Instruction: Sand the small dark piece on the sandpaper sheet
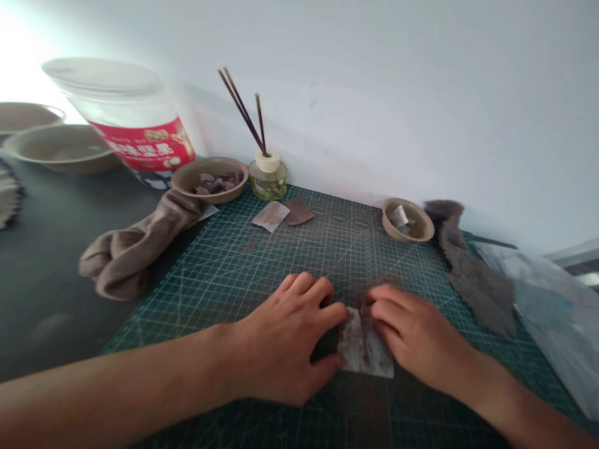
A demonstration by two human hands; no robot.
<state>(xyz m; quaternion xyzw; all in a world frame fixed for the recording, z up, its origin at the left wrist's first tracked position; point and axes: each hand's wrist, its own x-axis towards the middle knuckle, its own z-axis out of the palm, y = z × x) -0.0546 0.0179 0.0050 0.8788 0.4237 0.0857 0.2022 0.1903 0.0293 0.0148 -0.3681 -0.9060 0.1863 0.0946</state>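
A small whitish sheet of paper with dark streaks lies on the green cutting mat in front of me. The thumb and index fingertip of my left hand rest on its left edge and hold it down; the other fingers curl over the mat. At the sheet's upper right, my right hand is closed with its fingers pinched together. Slight blur covers those fingertips, and whatever is between them is hidden. Beyond the hands lie a pale square of paper and a brown square.
Along the wall stand a bowl of dark stones, a reed diffuser and a small bowl with paper scraps. A brown cloth lies left, a grey cloth and plastic bag right. A large tub stands back left.
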